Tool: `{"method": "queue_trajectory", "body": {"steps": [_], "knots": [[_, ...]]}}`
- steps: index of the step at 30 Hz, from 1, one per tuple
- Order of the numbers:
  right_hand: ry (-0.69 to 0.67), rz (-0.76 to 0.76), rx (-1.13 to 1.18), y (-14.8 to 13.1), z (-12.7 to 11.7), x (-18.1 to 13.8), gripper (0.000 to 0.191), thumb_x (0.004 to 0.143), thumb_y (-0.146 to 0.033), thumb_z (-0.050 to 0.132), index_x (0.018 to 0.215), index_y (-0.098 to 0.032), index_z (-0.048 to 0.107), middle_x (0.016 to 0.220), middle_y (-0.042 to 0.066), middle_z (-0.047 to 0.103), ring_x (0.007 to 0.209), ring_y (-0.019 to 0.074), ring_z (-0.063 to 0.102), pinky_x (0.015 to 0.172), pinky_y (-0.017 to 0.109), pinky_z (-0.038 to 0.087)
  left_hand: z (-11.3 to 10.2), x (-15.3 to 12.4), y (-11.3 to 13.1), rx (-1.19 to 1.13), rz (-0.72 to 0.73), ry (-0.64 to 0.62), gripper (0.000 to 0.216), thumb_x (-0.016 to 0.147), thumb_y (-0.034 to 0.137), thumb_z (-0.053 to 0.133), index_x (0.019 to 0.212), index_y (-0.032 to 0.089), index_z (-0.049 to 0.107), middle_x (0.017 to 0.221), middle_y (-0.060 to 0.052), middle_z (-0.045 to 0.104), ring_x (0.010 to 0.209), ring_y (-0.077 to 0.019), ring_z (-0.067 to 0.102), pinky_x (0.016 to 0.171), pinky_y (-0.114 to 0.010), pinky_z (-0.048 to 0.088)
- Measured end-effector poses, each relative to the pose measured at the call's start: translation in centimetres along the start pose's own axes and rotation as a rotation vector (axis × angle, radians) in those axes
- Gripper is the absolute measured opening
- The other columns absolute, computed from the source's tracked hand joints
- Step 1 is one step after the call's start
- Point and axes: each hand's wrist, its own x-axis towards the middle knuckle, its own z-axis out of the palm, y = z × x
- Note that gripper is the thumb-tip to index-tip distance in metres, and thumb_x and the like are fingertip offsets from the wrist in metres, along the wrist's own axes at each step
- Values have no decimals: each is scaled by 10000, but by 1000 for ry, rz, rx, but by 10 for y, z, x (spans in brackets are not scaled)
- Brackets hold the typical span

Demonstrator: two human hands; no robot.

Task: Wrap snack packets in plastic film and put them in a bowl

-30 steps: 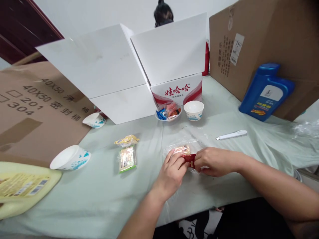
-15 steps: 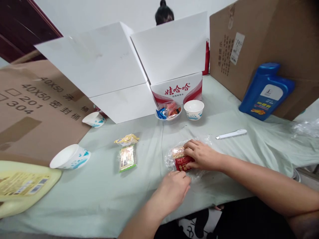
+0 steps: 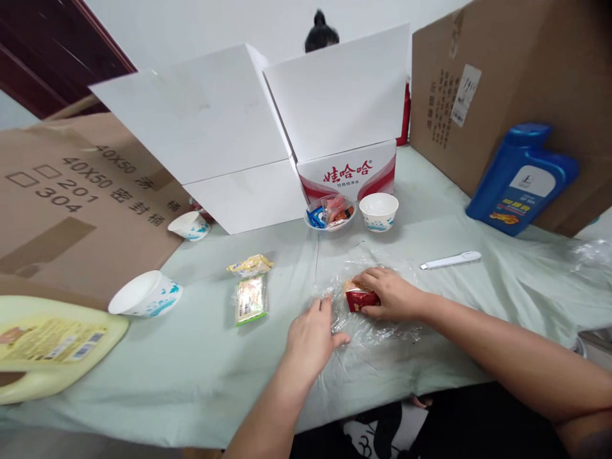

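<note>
Position of the two hands about a red packet (image 3: 361, 299), 12 o'clock pointing to the far side of the cloth-covered table (image 3: 201, 382). The red packet is lying on or just above a crumpled sheet of clear film (image 3: 373, 331), a tan packet (image 3: 348, 286) sitting against its 12 o'clock side; the visible part of its long axis is running roughly from 9 to 3 o'clock, the 3 o'clock end being hidden. The right hand (image 3: 392, 294) is the nearer: it is curling over both packets from 3 o'clock, fingers bending across the tan one and thumb bearing on the red one's near edge, holding the pair together. The left hand (image 3: 310, 335) is standing apart from the packets, thumb spreading well away from the fingers and nothing showing within its grasp; its fingertips are reaching the film's 9 o'clock margin, though whether they are pressing it cannot be told. From these fingertips the red packet is lying at about 3 o'clock, the span of film between them seeming the governing relation. A white cutter (image 3: 449, 260) is resting at 2 o'clock from the right hand.
</note>
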Motion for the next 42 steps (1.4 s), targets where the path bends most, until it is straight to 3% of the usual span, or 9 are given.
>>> {"method": "queue_trajectory", "body": {"steps": [4,13,19,25,29,36,38,40,42], "knots": [[-6,-11,-25,3,-1,2,572,747,-326,667,1278,-158,531,1191,141,621,1062,278,580,916,401,425,3,3,-5,-34,161,84,805,617,358,844,1330,230,491,1360,-155,534,1250,-371,477,974,-485,414],[276,277,-103,49,-31,2,490,740,-310,647,1211,-205,564,1125,106,656,1014,283,601,858,383,460,10,9,-20,-95,101,8,817,560,538,820,1271,234,558,1356,-155,531,1209,-390,479,940,-485,433],[526,144,-208,33,-67,72,471,819,-352,601,1263,-205,540,1211,130,595,1114,326,516,912,444,396,2,12,-11,-85,97,-44,874,521,532,843,1277,202,555,1277,-151,541,1173,-382,470,953,-486,438],[197,127,-440,20,-68,178,421,809,-397,665,1194,-235,615,1285,136,556,1192,375,401,987,576,253,5,12,-13,-77,107,-31,860,523,489,859,1277,216,546,1289,-147,528,1162,-376,470,944,-486,445],[50,78,-438,26,-48,207,411,944,-476,435,1192,-206,621,1331,154,534,1221,369,383,978,585,277,8,13,-15,-82,99,-50,888,515,509,862,1290,224,535,1313,-147,519,1180,-380,465,955,-503,444],[201,-21,-436,18,-42,170,512,938,-476,479,1348,-170,505,1523,146,338,1412,380,167,1098,592,134,0,11,-14,-85,66,-59,810,588,509,830,1286,219,538,1357,-125,491,1205,-351,464,979,-455,437],[220,-120,-272,5,-43,139,522,949,-491,454,1346,-155,504,1471,153,415,1380,341,273,1094,518,226,-4,10,-14,-110,56,-19,716,656,491,795,1264,202,553,1350,-129,496,1199,-338,476,983,-448,432],[-23,-218,-32,-4,-42,102,512,968,-495,397,1338,-160,512,1336,139,553,1227,266,487,1007,409,375,-7,9,-13,-146,55,13,589,721,472,750,1210,188,586,1289,-126,540,1174,-324,495,974,-441,434],[-279,-203,83,-6,-40,65,728,828,-557,606,1417,-168,429,1353,143,536,1157,267,545,923,360,437,-10,9,-14,-191,74,6,465,772,466,705,1135,188,622,1192,-111,592,1130,-307,520,950,-428,444]]}}
